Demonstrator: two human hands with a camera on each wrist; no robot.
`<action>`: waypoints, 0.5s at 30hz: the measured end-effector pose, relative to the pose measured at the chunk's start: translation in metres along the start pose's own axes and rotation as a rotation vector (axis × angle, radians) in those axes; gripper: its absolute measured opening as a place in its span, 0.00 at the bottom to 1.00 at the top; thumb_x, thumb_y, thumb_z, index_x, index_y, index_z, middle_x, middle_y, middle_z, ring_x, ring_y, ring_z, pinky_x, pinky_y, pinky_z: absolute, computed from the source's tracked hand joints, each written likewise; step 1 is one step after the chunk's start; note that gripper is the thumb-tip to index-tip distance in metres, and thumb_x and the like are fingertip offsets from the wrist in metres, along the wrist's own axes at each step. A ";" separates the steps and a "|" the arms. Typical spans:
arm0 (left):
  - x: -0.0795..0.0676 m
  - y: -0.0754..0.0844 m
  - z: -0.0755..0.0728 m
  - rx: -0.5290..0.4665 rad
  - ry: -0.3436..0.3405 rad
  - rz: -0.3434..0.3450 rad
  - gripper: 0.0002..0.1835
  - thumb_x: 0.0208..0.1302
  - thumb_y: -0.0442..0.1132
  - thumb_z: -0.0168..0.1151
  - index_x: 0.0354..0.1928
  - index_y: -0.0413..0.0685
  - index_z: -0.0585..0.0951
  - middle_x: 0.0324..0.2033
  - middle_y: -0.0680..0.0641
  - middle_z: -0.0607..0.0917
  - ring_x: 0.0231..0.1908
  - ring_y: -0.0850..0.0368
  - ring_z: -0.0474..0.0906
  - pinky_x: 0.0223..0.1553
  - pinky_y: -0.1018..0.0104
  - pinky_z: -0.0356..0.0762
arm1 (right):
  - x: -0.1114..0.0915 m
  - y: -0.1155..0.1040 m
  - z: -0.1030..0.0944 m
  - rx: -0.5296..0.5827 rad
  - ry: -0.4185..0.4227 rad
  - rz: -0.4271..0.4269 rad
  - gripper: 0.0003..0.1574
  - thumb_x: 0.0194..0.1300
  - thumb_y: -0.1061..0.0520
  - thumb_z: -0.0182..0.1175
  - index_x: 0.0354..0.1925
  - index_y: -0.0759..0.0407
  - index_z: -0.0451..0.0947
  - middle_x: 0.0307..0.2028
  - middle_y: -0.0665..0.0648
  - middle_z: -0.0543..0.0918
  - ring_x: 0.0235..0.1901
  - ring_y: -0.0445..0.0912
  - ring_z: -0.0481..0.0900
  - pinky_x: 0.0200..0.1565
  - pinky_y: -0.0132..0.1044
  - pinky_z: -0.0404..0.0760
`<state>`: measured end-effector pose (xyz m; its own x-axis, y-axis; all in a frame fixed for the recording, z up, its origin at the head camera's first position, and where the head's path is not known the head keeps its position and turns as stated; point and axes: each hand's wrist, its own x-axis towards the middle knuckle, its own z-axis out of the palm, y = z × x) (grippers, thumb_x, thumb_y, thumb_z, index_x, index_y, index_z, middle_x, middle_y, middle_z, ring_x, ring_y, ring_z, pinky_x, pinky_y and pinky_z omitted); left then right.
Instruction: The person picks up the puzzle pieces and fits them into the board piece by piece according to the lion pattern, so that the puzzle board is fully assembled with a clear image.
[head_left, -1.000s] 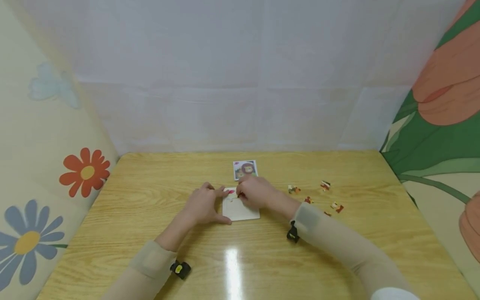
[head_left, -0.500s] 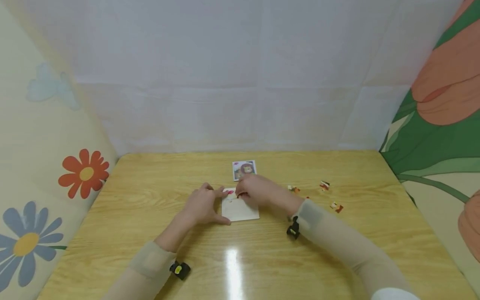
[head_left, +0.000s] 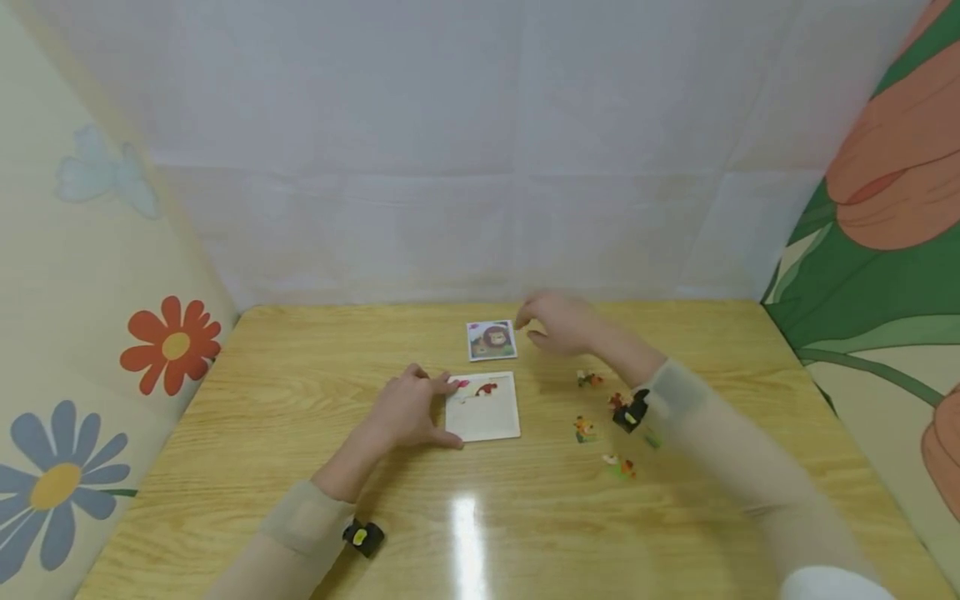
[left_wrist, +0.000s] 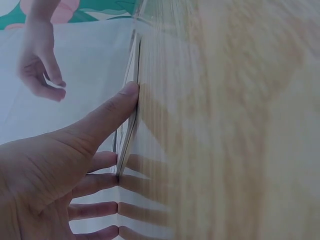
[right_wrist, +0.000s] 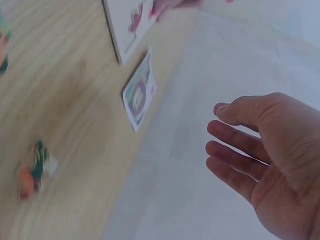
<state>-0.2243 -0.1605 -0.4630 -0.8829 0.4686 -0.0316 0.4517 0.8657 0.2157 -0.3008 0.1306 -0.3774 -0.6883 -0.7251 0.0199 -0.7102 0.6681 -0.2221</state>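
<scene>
A square white puzzle board [head_left: 491,421] lies flat on the table. A dark red puzzle piece [head_left: 486,389] and a pink-marked piece [head_left: 462,383] sit along its far part. My left hand [head_left: 408,408] rests at the board's left side, thumb near the front corner and index finger at the back corner; in the left wrist view its thumb [left_wrist: 112,107] lies straight against the board's edge. My right hand [head_left: 562,325] hovers right of a lion picture card [head_left: 491,340], blurred by motion. In the right wrist view the right hand [right_wrist: 280,150] has loosely bent fingers and holds nothing.
Several loose puzzle pieces lie right of the board, among them an orange and green one [head_left: 584,429], one nearer the front [head_left: 619,465] and one farther back [head_left: 589,378]. The right forearm passes over others. A white cloth wall [head_left: 480,233] stands behind the table [head_left: 337,333].
My right hand has let go of the dark red piece, now visible on the board, and lifted away to the back right beside the card. The left hand stays in place.
</scene>
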 end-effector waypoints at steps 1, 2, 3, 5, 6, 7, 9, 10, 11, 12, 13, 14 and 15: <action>0.000 0.000 0.001 0.002 0.002 0.003 0.53 0.40 0.69 0.85 0.68 0.49 0.83 0.66 0.40 0.84 0.57 0.38 0.78 0.54 0.38 0.82 | -0.004 0.004 -0.005 -0.011 0.007 -0.001 0.16 0.72 0.64 0.62 0.55 0.65 0.87 0.55 0.64 0.89 0.59 0.59 0.85 0.66 0.53 0.82; 0.000 0.000 0.001 0.004 0.003 0.003 0.53 0.41 0.69 0.85 0.69 0.49 0.83 0.66 0.40 0.84 0.57 0.38 0.78 0.54 0.38 0.82 | -0.008 0.007 -0.009 -0.021 0.016 -0.003 0.16 0.72 0.64 0.62 0.54 0.66 0.87 0.54 0.64 0.89 0.58 0.59 0.85 0.66 0.53 0.82; 0.000 0.001 0.001 0.004 0.004 0.003 0.53 0.41 0.69 0.85 0.69 0.49 0.83 0.66 0.40 0.84 0.58 0.38 0.78 0.54 0.38 0.82 | -0.013 0.011 -0.013 -0.031 0.022 0.000 0.15 0.72 0.64 0.63 0.54 0.66 0.87 0.54 0.64 0.89 0.58 0.59 0.85 0.66 0.54 0.82; 0.000 0.001 0.001 0.006 0.004 0.002 0.53 0.41 0.69 0.85 0.69 0.48 0.83 0.66 0.39 0.84 0.58 0.38 0.78 0.54 0.37 0.82 | -0.020 0.020 -0.019 -0.039 0.038 0.008 0.14 0.72 0.64 0.63 0.53 0.66 0.87 0.53 0.64 0.90 0.57 0.59 0.86 0.64 0.54 0.82; 0.000 0.001 0.001 0.005 0.003 -0.001 0.53 0.41 0.69 0.85 0.69 0.48 0.82 0.66 0.39 0.84 0.58 0.38 0.78 0.54 0.37 0.82 | -0.024 0.024 -0.021 -0.044 0.041 0.017 0.14 0.72 0.64 0.64 0.54 0.65 0.87 0.52 0.64 0.90 0.56 0.59 0.86 0.63 0.54 0.83; 0.000 0.001 0.001 0.006 0.002 -0.002 0.53 0.41 0.69 0.85 0.69 0.48 0.82 0.66 0.39 0.85 0.58 0.38 0.78 0.54 0.37 0.82 | -0.028 0.027 -0.024 -0.044 0.045 0.026 0.14 0.72 0.64 0.64 0.54 0.65 0.87 0.52 0.64 0.90 0.56 0.59 0.86 0.62 0.54 0.83; -0.001 0.002 0.001 0.003 -0.001 -0.008 0.53 0.41 0.69 0.85 0.69 0.48 0.82 0.66 0.39 0.85 0.58 0.38 0.78 0.55 0.37 0.82 | -0.036 0.034 -0.027 -0.050 0.053 0.042 0.14 0.73 0.64 0.64 0.54 0.65 0.87 0.51 0.64 0.90 0.54 0.59 0.86 0.60 0.54 0.85; -0.001 0.002 0.001 0.004 -0.002 -0.009 0.54 0.41 0.69 0.85 0.69 0.48 0.82 0.66 0.39 0.85 0.58 0.38 0.78 0.55 0.38 0.82 | -0.039 0.037 -0.028 -0.052 0.059 0.046 0.14 0.73 0.64 0.64 0.54 0.65 0.87 0.51 0.64 0.90 0.53 0.58 0.86 0.58 0.53 0.85; -0.001 0.002 0.001 0.005 -0.002 -0.010 0.54 0.40 0.69 0.85 0.69 0.48 0.82 0.65 0.39 0.85 0.58 0.39 0.78 0.54 0.38 0.82 | -0.042 0.040 -0.029 -0.055 0.062 0.052 0.14 0.73 0.64 0.64 0.54 0.65 0.87 0.50 0.64 0.90 0.52 0.58 0.86 0.56 0.53 0.86; -0.001 0.002 0.001 0.006 -0.002 -0.011 0.54 0.40 0.69 0.85 0.69 0.48 0.82 0.65 0.39 0.85 0.57 0.39 0.78 0.54 0.38 0.82 | -0.046 0.043 -0.029 -0.055 0.064 0.057 0.14 0.73 0.64 0.64 0.54 0.66 0.87 0.50 0.64 0.89 0.51 0.58 0.87 0.55 0.53 0.86; -0.001 0.002 0.002 0.008 -0.001 -0.010 0.54 0.40 0.69 0.85 0.69 0.48 0.82 0.65 0.40 0.85 0.57 0.39 0.78 0.54 0.39 0.82 | -0.049 0.046 -0.030 -0.055 0.069 0.058 0.14 0.73 0.65 0.64 0.53 0.66 0.87 0.49 0.64 0.90 0.50 0.58 0.87 0.54 0.53 0.87; -0.001 0.002 0.002 0.009 -0.001 -0.010 0.54 0.40 0.69 0.85 0.69 0.48 0.82 0.65 0.40 0.85 0.57 0.39 0.78 0.53 0.39 0.83 | -0.053 0.049 -0.031 -0.057 0.071 0.060 0.13 0.72 0.65 0.64 0.53 0.66 0.87 0.48 0.64 0.90 0.49 0.58 0.87 0.53 0.53 0.87; -0.001 0.003 0.002 0.014 0.001 -0.008 0.54 0.40 0.69 0.85 0.69 0.48 0.83 0.65 0.40 0.85 0.57 0.39 0.78 0.52 0.40 0.83 | -0.056 0.052 -0.032 -0.053 0.071 0.065 0.13 0.72 0.66 0.64 0.52 0.67 0.87 0.48 0.65 0.90 0.48 0.58 0.87 0.52 0.53 0.87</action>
<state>-0.2222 -0.1583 -0.4646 -0.8864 0.4619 -0.0321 0.4468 0.8715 0.2022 -0.3036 0.2116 -0.3592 -0.7404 -0.6677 0.0770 -0.6695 0.7224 -0.1730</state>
